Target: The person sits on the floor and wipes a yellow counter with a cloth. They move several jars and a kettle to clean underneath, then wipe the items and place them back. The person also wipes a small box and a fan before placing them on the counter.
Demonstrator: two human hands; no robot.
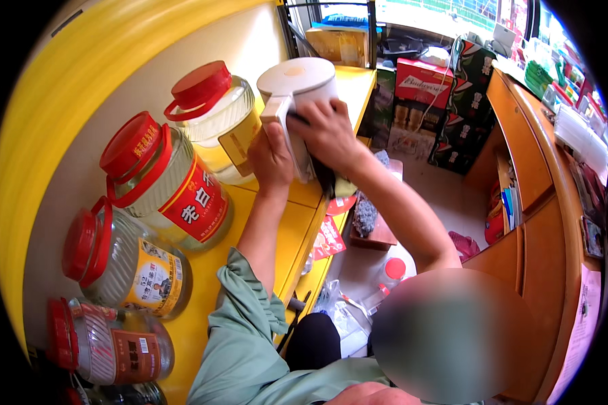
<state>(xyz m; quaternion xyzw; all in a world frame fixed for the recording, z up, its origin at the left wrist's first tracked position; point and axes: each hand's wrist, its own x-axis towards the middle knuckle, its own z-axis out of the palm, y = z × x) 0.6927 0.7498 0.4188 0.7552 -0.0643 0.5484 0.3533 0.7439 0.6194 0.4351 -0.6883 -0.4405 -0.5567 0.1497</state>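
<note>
A white electric kettle [296, 76], tilted slightly, is between my two hands above the yellow shelf [289, 223]. My left hand [272, 159] grips its handle, with the thumb up along the side. Against the kettle's far side my right hand [329, 132] presses a dark cloth [326, 178], which hangs below the fingers; a yellow-green piece shows at its lower end. Just left of the kettle stands a large glass jar [218, 114] with a red lid, partly filled with clear liquid. A second glass jar [197, 202] with a red label is nearer to me.
More red-lidded jars [152, 278] line the shelf on the left. Stacked cartons [420, 83] stand at the back. A grey fluffy item [366, 217] rests on a low wooden piece [382, 230]. Plastic bags [329, 298] lie below, and a wooden counter [532, 147] bounds the right side.
</note>
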